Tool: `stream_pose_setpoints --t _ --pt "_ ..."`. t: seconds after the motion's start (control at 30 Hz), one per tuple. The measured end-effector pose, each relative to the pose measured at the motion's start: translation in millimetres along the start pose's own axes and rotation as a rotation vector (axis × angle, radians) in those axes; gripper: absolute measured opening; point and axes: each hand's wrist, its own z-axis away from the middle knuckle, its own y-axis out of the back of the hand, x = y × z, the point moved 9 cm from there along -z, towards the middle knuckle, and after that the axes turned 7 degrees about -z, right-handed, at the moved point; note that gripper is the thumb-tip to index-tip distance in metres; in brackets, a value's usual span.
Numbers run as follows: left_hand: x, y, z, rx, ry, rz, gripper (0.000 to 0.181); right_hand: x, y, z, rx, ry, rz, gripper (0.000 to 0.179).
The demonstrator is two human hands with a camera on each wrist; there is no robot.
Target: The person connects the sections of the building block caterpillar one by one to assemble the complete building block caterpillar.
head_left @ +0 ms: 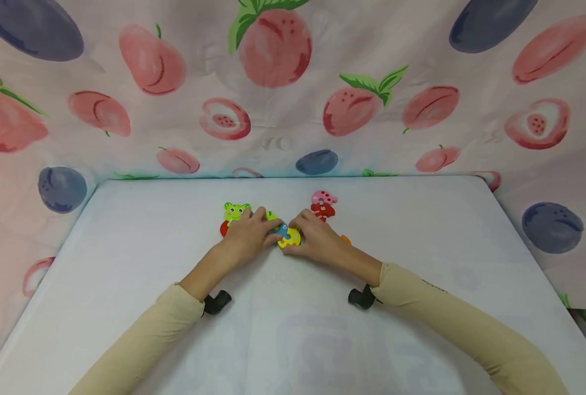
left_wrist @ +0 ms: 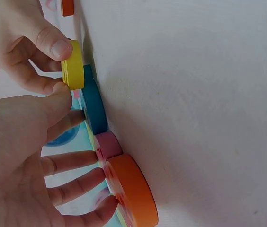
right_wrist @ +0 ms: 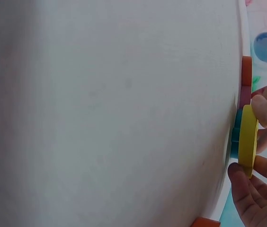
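Flat puzzle pieces lie near the middle back of the table. My right hand [head_left: 317,236] pinches a yellow piece [head_left: 291,240] between thumb and fingers, and in the right wrist view the yellow piece [right_wrist: 248,142] is tilted on edge. It overlaps a blue piece [head_left: 280,229], seen edge-on as a blue piece [left_wrist: 94,106] in the left wrist view. The left hand [head_left: 248,235] spreads its fingers over the row, touching the blue, pink [left_wrist: 107,145] and orange-edged [left_wrist: 133,189] pieces; its thumb meets the yellow one. A green frog-like face piece [head_left: 235,210] shows beyond this hand, above a red part [head_left: 223,228].
Beyond the right hand lie a pink spotted piece [head_left: 324,197] and a red piece [head_left: 323,210]. An orange piece [head_left: 346,240] peeks out beside the right wrist. The white table [head_left: 174,340] ends at a fruit-print cloth [head_left: 273,142]. Black wrist cameras [head_left: 217,302] sit under both forearms.
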Motion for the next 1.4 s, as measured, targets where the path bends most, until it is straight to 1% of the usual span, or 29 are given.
stream_pose_setpoints --t 0.3,0.47,0.6,0.8,0.87,0.97,1.07,1.17,1.23,1.33,1.4 --pt "-1.6 0.3 0.2 0.009 0.002 0.011 0.048 1 -3 -2.4 -0.003 -0.035 0.018 0.054" --pt "-1.2 0.2 0.0 0.018 0.011 0.000 0.048 0 -3 -2.8 0.011 -0.042 0.035 0.054" --pt "-0.6 0.5 0.2 0.030 0.016 -0.011 0.048 1 -4 -3.8 0.003 -0.041 0.064 0.053" --pt "0.5 -0.3 -0.5 0.044 0.022 -0.016 0.048 3 -4 -5.1 -0.031 -0.046 0.137 0.056" --pt "1.5 -1.5 -0.9 0.043 0.022 -0.029 0.049 5 -1 -4.4 -0.033 -0.056 0.144 0.058" --pt "2.9 -3.5 -0.7 0.048 0.025 -0.048 0.050 10 9 -2.7 -0.011 -0.050 0.144 0.061" --pt "4.6 -6.7 -0.7 0.033 0.046 -0.042 0.054 21 21 -0.6 0.011 -0.045 0.140 0.065" --pt "8.0 -9.9 -0.9 0.004 0.075 -0.024 0.064 36 32 1.8 0.014 -0.051 0.121 0.064" --pt "10.5 -11.6 -1.4 -0.015 0.096 -0.019 0.072 44 36 2.7 0.009 -0.053 0.107 0.062" --pt "14.7 -12.2 -2.5 -0.023 0.109 -0.039 0.081 50 38 3.1 0.000 -0.037 0.082 0.058" --pt "16.7 -12.9 -3.4 -0.031 0.118 -0.052 0.084 52 38 3.1 -0.009 -0.027 0.083 0.057"
